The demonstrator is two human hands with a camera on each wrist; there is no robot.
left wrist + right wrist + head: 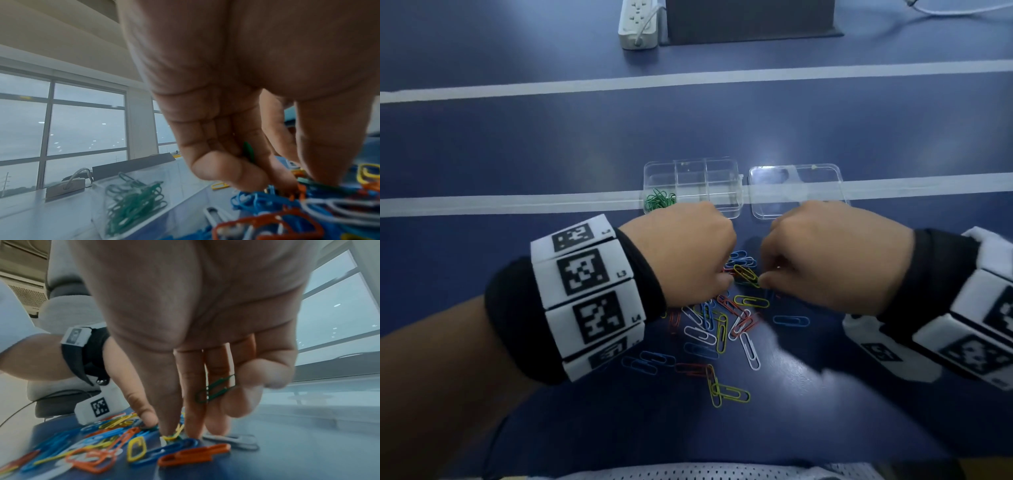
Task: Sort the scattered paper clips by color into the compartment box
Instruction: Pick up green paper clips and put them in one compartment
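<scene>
Both hands hung knuckles-up, fingers curled down: left hand (pixel 688 253) at 9 o'clock, right hand (pixel 835 257) at 3.

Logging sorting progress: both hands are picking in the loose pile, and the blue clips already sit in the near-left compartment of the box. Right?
One thing is wrong: the clips in the compartment box are green clips, not blue, as the head view shows. The rest holds: they fill its near-left compartment, and the left hand and right hand work in the loose pile.

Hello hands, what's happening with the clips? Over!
Left hand and right hand both holding green clips, picking in pile. Green clips in box. Nothing blocking.
</scene>
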